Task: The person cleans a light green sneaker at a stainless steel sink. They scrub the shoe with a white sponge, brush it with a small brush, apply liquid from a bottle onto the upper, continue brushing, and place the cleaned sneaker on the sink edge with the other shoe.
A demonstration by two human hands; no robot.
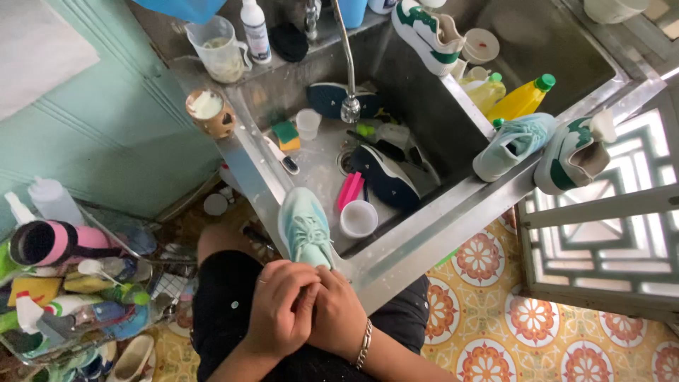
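Both hands sit clasped together at the heel of a mint-green sneaker (304, 228), which rests toe-away on the near rim of the steel sink (417, 233). Left hand (281, 308) is curled over the top, fingers bent inward; right hand (341, 311) w/ a silver bracelet (364, 344) presses against it from the side. Can't tell exactly what the fingers grip, but both touch the shoe's heel end.

Inside the sink: a dark navy shoe (385, 177), pink brush (350, 191), white cup (358, 218) just beside the sneaker, green-yellow sponge (286, 134). On the far-right rim a 2nd mint sneaker (513, 145) & a white-green shoe (573, 154) lie side by side, yellow bottle (522, 99) behind them.
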